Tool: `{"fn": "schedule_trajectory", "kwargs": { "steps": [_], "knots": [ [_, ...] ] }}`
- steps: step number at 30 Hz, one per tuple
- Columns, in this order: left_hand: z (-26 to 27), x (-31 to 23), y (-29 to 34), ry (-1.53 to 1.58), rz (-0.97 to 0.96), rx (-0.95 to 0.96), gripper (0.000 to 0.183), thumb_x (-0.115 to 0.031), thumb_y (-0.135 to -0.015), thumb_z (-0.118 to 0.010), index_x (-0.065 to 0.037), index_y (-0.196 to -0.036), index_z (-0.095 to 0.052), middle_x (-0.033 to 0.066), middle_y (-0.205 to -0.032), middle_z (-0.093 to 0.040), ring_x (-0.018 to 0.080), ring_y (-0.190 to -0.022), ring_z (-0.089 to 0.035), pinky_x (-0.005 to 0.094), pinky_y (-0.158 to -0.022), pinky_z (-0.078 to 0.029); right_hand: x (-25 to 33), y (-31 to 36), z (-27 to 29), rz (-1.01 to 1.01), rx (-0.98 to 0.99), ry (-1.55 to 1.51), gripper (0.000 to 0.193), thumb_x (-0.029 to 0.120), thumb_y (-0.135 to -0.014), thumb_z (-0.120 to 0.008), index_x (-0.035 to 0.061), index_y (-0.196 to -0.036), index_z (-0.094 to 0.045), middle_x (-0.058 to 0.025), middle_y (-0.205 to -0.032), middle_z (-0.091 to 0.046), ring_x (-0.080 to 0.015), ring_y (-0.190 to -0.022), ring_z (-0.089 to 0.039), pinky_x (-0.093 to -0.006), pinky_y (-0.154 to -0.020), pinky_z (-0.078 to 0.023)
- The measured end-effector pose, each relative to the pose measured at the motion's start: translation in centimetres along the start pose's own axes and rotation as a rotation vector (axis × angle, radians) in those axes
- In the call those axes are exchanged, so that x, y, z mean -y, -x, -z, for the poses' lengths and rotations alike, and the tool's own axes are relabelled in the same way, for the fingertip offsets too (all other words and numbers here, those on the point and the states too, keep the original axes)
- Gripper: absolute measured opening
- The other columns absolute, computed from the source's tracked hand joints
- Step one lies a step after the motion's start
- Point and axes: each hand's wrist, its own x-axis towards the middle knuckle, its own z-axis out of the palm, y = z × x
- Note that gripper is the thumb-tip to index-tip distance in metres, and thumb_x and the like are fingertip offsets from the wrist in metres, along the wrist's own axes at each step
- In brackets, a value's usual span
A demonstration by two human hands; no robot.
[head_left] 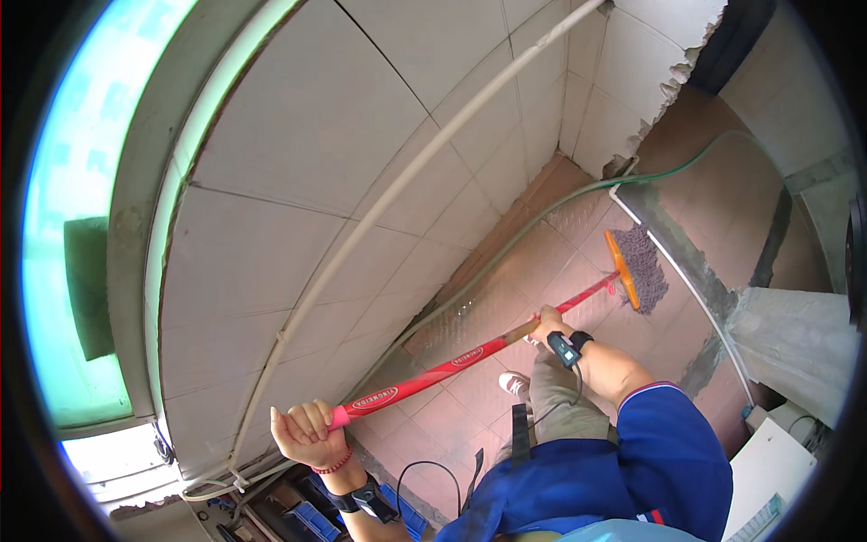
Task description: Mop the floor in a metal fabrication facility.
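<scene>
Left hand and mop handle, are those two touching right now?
Touching. The head view shows the left hand wrapped around the near end of the mop handle.

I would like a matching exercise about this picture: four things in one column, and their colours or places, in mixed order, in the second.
1. Left hand
2. Mop bar
3. Right hand
4. Hose

A. green
B. on the handle, nearer the bar
C. on the handle, farther from the bar
D. orange

Pairs: 1-C, 2-D, 3-B, 4-A

Blue shirt (679, 443); red beaded bracelet (335, 464)
</scene>
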Motion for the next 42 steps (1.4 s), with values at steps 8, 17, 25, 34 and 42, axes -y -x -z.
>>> {"fn": "schedule_trajectory", "kwargs": {
  "steps": [8,17,25,34,42],
  "knots": [
    [-4.3,3.1,-5.9,0.024,-0.108,-0.009,0.048,-0.020,-0.084,-0.031,-0.016,-0.038,-0.020,-0.0016,-0.033,-0.021,0.0086,-0.029,-0.016,0.0224,-0.037,-0.022,5.1,-11.1,-7.6,0.492,0.460,0.605,0.004,0.007,-0.064,-0.049,0.0044,-0.067,-0.051,-0.0079,-0.063,-0.053,-0.0209,-0.057,-0.051,-0.0316,-0.052,-0.043],
    [-5.8,2.6,-5.2,-0.031,-0.165,0.045,0.047,-0.019,-0.085,-0.028,-0.013,-0.039,-0.022,-0.0008,-0.033,-0.024,0.0083,-0.028,-0.017,0.0224,-0.036,-0.023,6.2,-5.6,-12.5,-0.065,0.092,-0.127,0.004,0.004,-0.074,-0.035,0.0067,-0.074,-0.037,-0.0077,-0.065,-0.039,-0.0176,-0.048,-0.037,-0.0292,-0.041,-0.035],
    [-4.3,-2.2,-2.2,-0.114,-0.194,-0.077,0.049,-0.020,-0.085,-0.028,-0.015,-0.037,-0.020,-0.0009,-0.032,-0.024,0.0085,-0.026,-0.017,0.0214,-0.035,-0.023,-0.4,-7.4,-12.1,-0.017,0.069,0.075,0.009,0.004,-0.075,-0.033,0.0034,-0.070,-0.041,-0.0113,-0.061,-0.043,-0.0217,-0.050,-0.044,-0.0351,-0.045,-0.039],
    [1.5,-14.8,7.8,-0.940,-0.310,-0.375,0.034,-0.021,-0.082,-0.036,-0.014,-0.050,-0.028,-0.0040,-0.040,-0.025,0.0106,-0.036,-0.025,0.0241,-0.045,-0.026,-18.7,7.4,-7.5,-0.240,0.208,0.611,0.008,0.000,-0.072,-0.035,-0.0010,-0.070,-0.043,-0.0129,-0.062,-0.047,-0.0234,-0.055,-0.049,-0.0351,-0.047,-0.044],
    [-2.6,-20.1,13.9,-0.527,-0.510,-0.289,0.028,-0.015,-0.084,-0.032,-0.015,-0.056,-0.028,-0.0040,-0.041,-0.019,0.0079,-0.035,-0.021,0.0230,-0.040,-0.021,-29.9,13.0,-2.7,-0.470,0.143,0.878,0.008,0.000,-0.073,-0.036,0.0008,-0.079,-0.040,-0.0123,-0.059,-0.045,-0.0203,-0.048,-0.046,-0.0349,-0.044,-0.044]
  ]
}}
